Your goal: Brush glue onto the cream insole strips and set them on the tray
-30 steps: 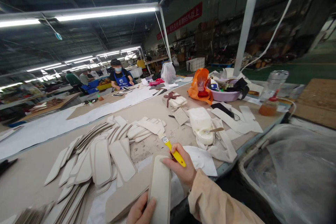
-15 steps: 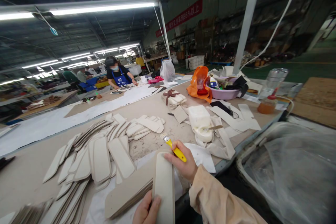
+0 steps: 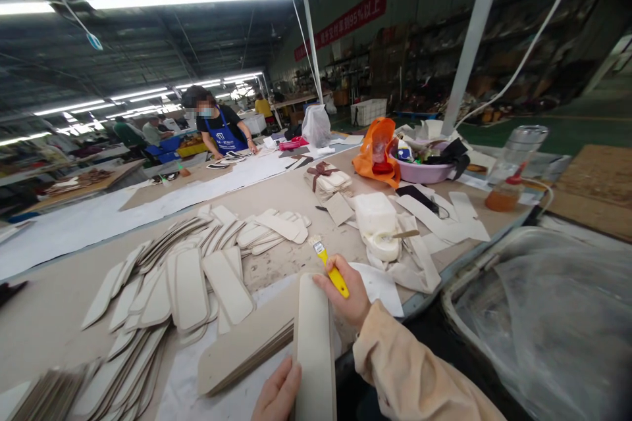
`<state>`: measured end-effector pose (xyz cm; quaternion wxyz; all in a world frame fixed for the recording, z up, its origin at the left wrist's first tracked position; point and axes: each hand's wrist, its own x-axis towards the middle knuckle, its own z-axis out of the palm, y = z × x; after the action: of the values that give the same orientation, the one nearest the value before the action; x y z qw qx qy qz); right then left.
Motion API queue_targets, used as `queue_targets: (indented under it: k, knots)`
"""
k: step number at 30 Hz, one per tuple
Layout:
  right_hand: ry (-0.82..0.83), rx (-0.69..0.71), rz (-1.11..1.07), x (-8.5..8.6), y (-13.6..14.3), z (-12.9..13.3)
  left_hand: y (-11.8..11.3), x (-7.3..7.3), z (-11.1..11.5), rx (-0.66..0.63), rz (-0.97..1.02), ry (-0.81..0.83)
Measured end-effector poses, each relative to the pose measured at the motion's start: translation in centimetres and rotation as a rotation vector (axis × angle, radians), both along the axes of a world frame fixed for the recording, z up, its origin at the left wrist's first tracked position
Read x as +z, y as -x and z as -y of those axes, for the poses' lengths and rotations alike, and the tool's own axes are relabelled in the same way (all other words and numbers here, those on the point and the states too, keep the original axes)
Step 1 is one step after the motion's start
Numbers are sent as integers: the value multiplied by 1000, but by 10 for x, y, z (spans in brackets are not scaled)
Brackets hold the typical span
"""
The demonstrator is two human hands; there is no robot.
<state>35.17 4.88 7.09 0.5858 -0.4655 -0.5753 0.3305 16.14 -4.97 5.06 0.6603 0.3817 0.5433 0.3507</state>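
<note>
My right hand (image 3: 348, 293) is closed round the yellow handle of a paintbrush (image 3: 338, 281), its bristles pointing up and away. The same hand's thumb presses on the far end of a long cream panel with rounded corners (image 3: 314, 335). My left hand (image 3: 280, 389) grips that panel's left edge near the bottom of the view; part of the hand is cut off. Just left of the panel lies a neat stack of similar panels, brownish side up (image 3: 247, 342). Many loose cream panels (image 3: 190, 289) lie fanned out in overlapping piles farther left.
A white open-topped plastic jug (image 3: 378, 223) with a stick across it stands on cloth. Behind are a lilac basin (image 3: 424, 173), an orange bag (image 3: 376, 156) and a bottle of amber liquid (image 3: 503, 196). A plastic-lined bin (image 3: 543, 316) stands right. A co-worker (image 3: 224, 128) works across the table.
My left hand has slid down to the panel's left edge, its thumb off the panel's face. The panel's far end and the brush have risen slightly. The co-worker stands more upright.
</note>
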Motion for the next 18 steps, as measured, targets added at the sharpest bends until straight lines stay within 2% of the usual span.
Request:
queue_targets:
  k: [3,8,12,18]
  knots:
    - [9,-45,-14,-4,-3,-3,1,-8,14,-70,182,34]
    - [43,-74,-31,-11,-6,-9,1,-18,32,-72,233,67]
    - [51,-66,-47,-12,-7,-10,-1,-21,34,-50,262,111]
    - [36,29,-64,-11,-8,-8,4,-24,31,-67,272,146]
